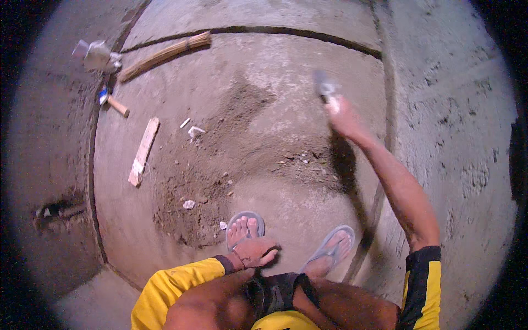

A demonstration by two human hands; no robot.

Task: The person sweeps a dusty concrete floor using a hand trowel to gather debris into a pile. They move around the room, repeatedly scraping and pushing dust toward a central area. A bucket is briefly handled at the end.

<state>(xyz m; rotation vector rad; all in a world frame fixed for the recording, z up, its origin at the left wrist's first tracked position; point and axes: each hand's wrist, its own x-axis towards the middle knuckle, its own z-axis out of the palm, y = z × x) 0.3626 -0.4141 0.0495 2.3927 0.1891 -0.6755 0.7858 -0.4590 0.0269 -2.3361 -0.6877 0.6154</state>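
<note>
Trowel [326,87]: blurred (contact with the floor [247,60] unclear)
Right grip [345,118]: closed round its handle
Left grip [256,252]: cannot tell

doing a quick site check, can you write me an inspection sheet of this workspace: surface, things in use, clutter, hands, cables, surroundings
Surface: grey floor, partly covered by loose dirt
Things in use: hand tool, blurred, exact kind unclear
Clutter: bundled-stick broom, blue-ended tool with wooden handle, narrow board, crumpled translucent bag, white fragment
Left hand: beside the left foot; whether it holds anything is hidden
Right hand: stretched out, gripping the hand tool
Cables: nothing seen
Surroundings: pitted grey surface on the right
</note>
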